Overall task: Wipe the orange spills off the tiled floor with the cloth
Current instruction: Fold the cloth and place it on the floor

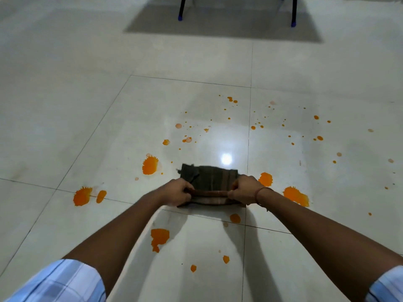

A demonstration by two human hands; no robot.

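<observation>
Head view: glossy pale tiled floor with dark grout lines and a bright lamp glare, scattered with orange spills — large blots and fine droplets. The dark cloth lies mid-floor between them, left hand and right hand each with a closed grip on its rolled near edge. Black chair legs stand far back.

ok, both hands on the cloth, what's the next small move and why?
Probably slide the cloth right, onto the blotch beside the right hand. It is the nearest big spill, and both hands, left too, already grip the cloth flat on the floor.
</observation>
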